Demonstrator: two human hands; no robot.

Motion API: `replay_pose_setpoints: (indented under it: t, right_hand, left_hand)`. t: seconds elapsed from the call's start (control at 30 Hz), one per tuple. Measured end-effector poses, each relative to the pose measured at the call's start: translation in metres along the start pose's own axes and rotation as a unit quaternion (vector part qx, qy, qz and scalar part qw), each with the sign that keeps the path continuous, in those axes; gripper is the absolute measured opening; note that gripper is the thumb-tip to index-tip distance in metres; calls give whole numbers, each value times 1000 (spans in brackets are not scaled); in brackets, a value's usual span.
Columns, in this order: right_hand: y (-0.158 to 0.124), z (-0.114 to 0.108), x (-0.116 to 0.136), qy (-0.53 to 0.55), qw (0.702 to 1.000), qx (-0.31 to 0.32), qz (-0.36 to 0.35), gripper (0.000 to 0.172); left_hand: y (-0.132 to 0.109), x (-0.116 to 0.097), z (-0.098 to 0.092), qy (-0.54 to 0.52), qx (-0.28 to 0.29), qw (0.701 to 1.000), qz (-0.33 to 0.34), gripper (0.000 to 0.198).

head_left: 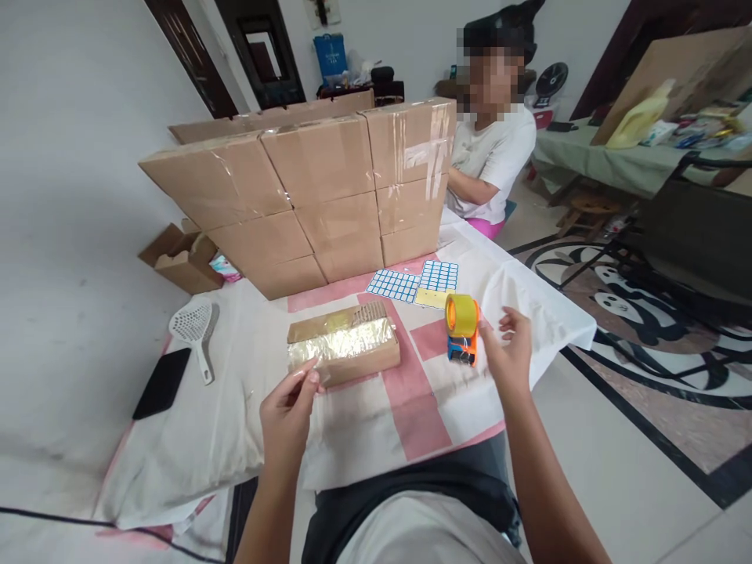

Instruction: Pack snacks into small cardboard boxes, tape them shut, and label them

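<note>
A small cardboard box [346,365] lies lengthwise on the cloth in front of me, with a wide strip of shiny clear tape [344,343] along its top. At its near left edge my left hand [291,399] is closed, thumb and forefinger pinched together; what they hold, if anything, is too small to make out. To the right stands an orange and blue tape dispenser [463,350] with a yellowish tape roll [462,316]. Just right of it is my right hand [508,345], fingers apart and loosely bent, thumb close to the dispenser. I cannot tell whether the thumb touches it.
Stacked cardboard boxes [338,204] form a wall at the table's back. Label sheets [393,285] and a yellow card [433,298] lie before them. At left are a white slotted scoop [192,323], a black flat object [163,384] and an open carton [182,262]. A person [490,164] sits beyond.
</note>
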State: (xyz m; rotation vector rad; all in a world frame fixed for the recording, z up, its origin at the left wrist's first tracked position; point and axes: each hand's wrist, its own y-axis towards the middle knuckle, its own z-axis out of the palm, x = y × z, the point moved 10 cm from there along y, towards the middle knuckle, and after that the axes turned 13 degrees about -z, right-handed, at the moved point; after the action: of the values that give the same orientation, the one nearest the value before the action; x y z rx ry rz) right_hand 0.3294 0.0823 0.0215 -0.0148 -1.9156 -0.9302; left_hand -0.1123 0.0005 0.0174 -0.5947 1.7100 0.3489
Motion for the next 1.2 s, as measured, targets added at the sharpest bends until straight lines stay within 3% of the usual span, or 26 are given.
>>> replay_pose_setpoints:
  t: [0.07,0.13,0.2,0.27,0.33,0.4,0.47,0.57,0.67,0.73,0.8,0.87,0.97,1.07,1.17,1.2]
  right_hand:
    - [-14,40,72,96,978,158,-94,32]
    - [-40,82,138,177,923,310,-146,40]
    - [-56,108,182,196,887,378,-180,32]
    - [-65,120,208,169,865,415,-227,8]
    - [-72,119,222,133,848,435,-273,15]
    - [-67,105,226,136,856,417,-273,15]
    - [-49,85,221,165,888,363,-229,13]
    - [-19,74,205,184,917,315,-161,13]
    - [-4,108,193,183,894,382,-147,16]
    - [0,143,180,151,878,431,-145,17]
    - [3,175,162,82,876,453,-143,16]
    - [4,200,144,3,879,454,-146,19]
    - [1,221,123,-79,881,441,-153,25]
    - [-7,227,112,-104,880,433,-164,22]
    - [-3,225,109,-123,886,408,-181,19]
    - [6,222,107,-148,893,383,-183,25]
  left_hand:
    - [-9,-3,14,47,25,998,30,39]
    - [-21,-9,32,67,59,993,72,35]
    - [-34,-15,49,67,95,986,117,31]
    - [-46,-18,59,64,125,979,147,29]
    - [-51,-11,63,67,160,975,135,31]
    - [-48,10,62,83,198,974,69,44]
    - [-39,38,50,95,205,974,-20,66]
    - [-25,60,12,76,114,987,-85,78]
    - [-23,42,-20,37,10,998,-43,73]
    - [-26,16,-22,27,-7,1000,14,67]
    - [-26,-9,-2,50,39,995,74,62]
    - [-24,-27,34,113,127,978,122,58]
    - [-15,-30,87,250,217,931,153,57]
    - [-3,-19,114,355,213,898,148,57]
    - [0,-8,120,388,191,891,140,56]
    - [0,-5,120,389,186,891,139,56]
